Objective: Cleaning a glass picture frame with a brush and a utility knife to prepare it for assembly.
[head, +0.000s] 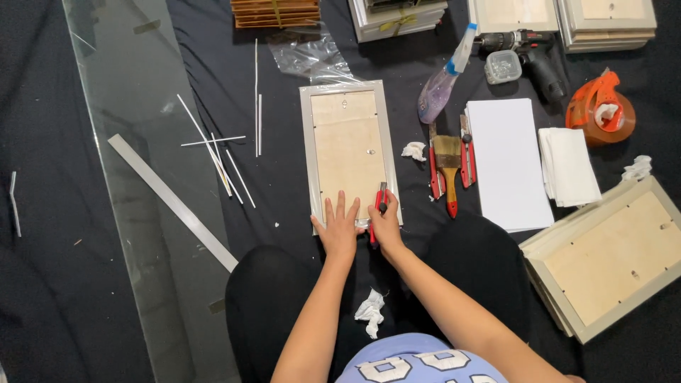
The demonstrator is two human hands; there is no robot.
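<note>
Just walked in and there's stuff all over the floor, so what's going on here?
A person sits on a dark cloth with a picture frame lying face down in front of them. The left hand presses flat on the frame's near end, while the right hand holds a red utility knife against its lower right edge. Nearby lie a paintbrush, a spray bottle, a cordless drill, a tape dispenser, a glass sheet and more frames.

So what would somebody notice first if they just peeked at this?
Probably the two hands in the middle: the left hand presses flat on a picture frame lying face down, and the right hand holds a red cutter at its edge. Next, the big glass sheet on the left.
</note>
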